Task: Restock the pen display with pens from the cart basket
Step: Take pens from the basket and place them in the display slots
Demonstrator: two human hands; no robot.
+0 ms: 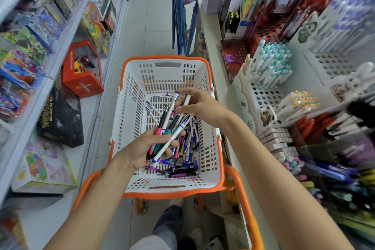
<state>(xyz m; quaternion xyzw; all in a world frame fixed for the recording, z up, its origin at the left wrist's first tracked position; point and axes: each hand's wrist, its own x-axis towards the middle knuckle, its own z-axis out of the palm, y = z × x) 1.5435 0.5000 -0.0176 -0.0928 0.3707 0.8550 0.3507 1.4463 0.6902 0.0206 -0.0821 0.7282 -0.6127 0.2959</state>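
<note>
A white cart basket (211, 170) with an orange rim stands in the aisle below me. Many loose pens (187, 155) lie heaped in its bottom. My left hand (142, 149) is palm up over the basket and grips a bundle of several pens (165, 131), some white, some dark with pink and teal grips. My right hand (199, 103) hovers just above it and pinches a white pen (185, 103) near its upper end. The pen display (272, 67) with white holed racks and upright pens stands on the shelf to the right.
Toy and game boxes (60, 119) fill the shelves on the left, with a red box (82, 71) low beside the aisle. Blue umbrellas (179, 26) hang past the basket. More pens and erasers (278, 142) crowd the near right shelf. The orange cart handle (246, 209) runs by my right arm.
</note>
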